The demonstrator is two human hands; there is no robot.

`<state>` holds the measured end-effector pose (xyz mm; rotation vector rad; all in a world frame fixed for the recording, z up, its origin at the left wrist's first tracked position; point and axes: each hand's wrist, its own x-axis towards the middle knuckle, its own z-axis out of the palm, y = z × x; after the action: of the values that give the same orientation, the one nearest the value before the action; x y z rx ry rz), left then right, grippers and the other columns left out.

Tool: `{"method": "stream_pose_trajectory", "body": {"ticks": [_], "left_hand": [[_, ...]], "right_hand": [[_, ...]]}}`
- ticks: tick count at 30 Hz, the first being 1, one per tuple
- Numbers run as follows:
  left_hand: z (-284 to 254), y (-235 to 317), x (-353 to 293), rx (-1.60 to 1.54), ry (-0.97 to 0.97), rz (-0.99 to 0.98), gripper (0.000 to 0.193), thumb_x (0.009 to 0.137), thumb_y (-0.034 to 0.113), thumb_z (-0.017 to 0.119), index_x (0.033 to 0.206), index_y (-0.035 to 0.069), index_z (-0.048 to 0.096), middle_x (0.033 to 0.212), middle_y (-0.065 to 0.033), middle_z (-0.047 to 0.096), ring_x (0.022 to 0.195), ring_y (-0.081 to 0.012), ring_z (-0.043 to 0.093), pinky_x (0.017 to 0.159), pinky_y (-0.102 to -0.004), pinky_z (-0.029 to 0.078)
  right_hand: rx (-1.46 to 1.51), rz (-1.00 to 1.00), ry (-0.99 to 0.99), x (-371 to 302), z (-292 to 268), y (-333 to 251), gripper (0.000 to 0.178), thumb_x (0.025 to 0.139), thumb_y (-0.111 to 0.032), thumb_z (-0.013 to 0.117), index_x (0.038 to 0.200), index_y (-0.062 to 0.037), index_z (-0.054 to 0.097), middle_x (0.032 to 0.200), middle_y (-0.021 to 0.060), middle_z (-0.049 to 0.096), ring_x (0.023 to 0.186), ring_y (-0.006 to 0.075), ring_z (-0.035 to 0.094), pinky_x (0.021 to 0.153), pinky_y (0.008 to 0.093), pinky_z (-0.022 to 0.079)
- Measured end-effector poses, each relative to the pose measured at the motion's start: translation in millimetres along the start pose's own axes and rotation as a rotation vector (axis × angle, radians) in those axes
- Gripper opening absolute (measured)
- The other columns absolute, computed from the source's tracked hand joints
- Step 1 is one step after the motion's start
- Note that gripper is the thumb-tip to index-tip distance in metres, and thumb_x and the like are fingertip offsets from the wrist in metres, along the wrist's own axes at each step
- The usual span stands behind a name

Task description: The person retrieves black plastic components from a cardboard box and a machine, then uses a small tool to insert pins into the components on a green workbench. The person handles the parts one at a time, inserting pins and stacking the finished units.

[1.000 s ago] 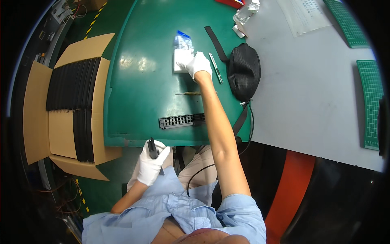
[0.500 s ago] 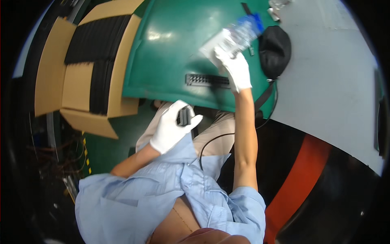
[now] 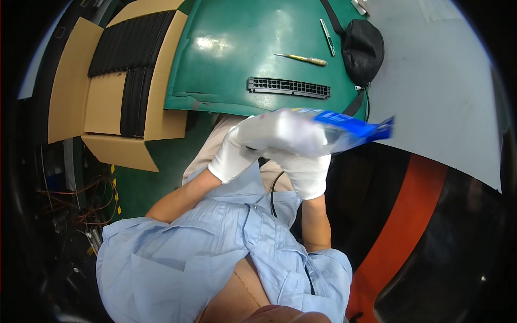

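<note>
In front of my lap, my right hand (image 3: 306,171), in a white glove, grips a crinkled clear, white and blue plastic packet (image 3: 353,133), blurred by motion. My left hand (image 3: 235,156), also gloved, is closed close beside it, and the packet's near end covers its fingers. Only a dark sliver shows at the left palm, where a small dark block was seen half a second ago. Beyond both hands, a black slotted strip (image 3: 290,88) with a grid of openings lies on the green mat (image 3: 226,70).
A screwdriver (image 3: 309,60) and a slim green pen-like tool (image 3: 327,37) lie on the mat's far part. To the right sits a black pouch (image 3: 364,54) with a strap, by a grey surface (image 3: 431,81). An open cardboard box (image 3: 67,81) at left holds several black pieces (image 3: 129,46).
My right hand has drawn the packet from above the mat back toward me, beside my left hand. The screwdriver has come into sight, and the dark block is now mostly hidden.
</note>
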<state>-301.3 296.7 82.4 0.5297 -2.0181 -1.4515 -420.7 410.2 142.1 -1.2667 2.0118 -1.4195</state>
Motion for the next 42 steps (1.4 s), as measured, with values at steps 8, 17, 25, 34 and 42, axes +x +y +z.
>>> {"method": "stream_pose_trajectory", "body": {"ticks": [8, 17, 25, 34, 42], "left_hand": [[3, 0, -8, -0.096, -0.156, -0.328, 0.041, 0.08, 0.005, 0.078, 0.116, -0.001, 0.06, 0.089, -0.0059, 0.067, 0.074, -0.0143, 0.06, 0.071, -0.0288, 0.05], [7, -2, 1, 0.064, -0.045, 0.036, 0.031, 0.08, 0.016, 0.081, 0.099, 0.003, 0.061, 0.084, -0.0154, 0.066, 0.076, -0.0321, 0.064, 0.068, -0.0391, 0.051], [5, -8, -4, -0.095, -0.055, -0.096, 0.032, 0.08, 0.008, 0.078, 0.107, 0.001, 0.063, 0.086, -0.0159, 0.069, 0.075, -0.0278, 0.066, 0.07, -0.0344, 0.051], [3, -16, -11, -0.008, -0.163, -0.237, 0.04, 0.081, 0.011, 0.079, 0.115, 0.003, 0.06, 0.103, -0.0158, 0.066, 0.087, -0.0276, 0.064, 0.076, -0.0342, 0.051], [-4, 8, 4, 0.046, -0.207, -0.275, 0.035, 0.081, 0.005, 0.072, 0.114, 0.0, 0.062, 0.094, -0.0121, 0.066, 0.085, -0.0259, 0.063, 0.078, -0.0349, 0.051]], "right_hand": [[-0.086, 0.086, 0.241, 10, 13, 17, 0.022, 0.072, -0.004, 0.083, 0.091, -0.0026, 0.072, 0.091, 0.007, 0.072, 0.079, 0.0191, 0.07, 0.073, 0.0307, 0.055], [-0.246, -0.044, 0.108, -8, 6, 22, 0.048, 0.069, -0.014, 0.09, 0.109, 0.001, 0.068, 0.102, 0.0076, 0.072, 0.091, 0.0181, 0.069, 0.082, 0.034, 0.054], [-0.197, 0.0, 0.121, -15, 9, 30, 0.066, 0.068, -0.021, 0.091, 0.124, -0.0034, 0.061, 0.118, 0.009, 0.066, 0.104, 0.0224, 0.066, 0.087, 0.0372, 0.053], [-0.106, 0.14, 0.15, -5, 6, 31, 0.062, 0.062, -0.03, 0.096, 0.109, -0.001, 0.067, 0.103, 0.0074, 0.072, 0.091, 0.0184, 0.07, 0.078, 0.0322, 0.057], [-0.24, -0.079, 0.13, 0, 4, 15, 0.028, 0.074, -0.002, 0.077, 0.101, -0.0055, 0.071, 0.09, 0.0077, 0.071, 0.082, 0.0251, 0.07, 0.074, 0.0359, 0.055]]}}
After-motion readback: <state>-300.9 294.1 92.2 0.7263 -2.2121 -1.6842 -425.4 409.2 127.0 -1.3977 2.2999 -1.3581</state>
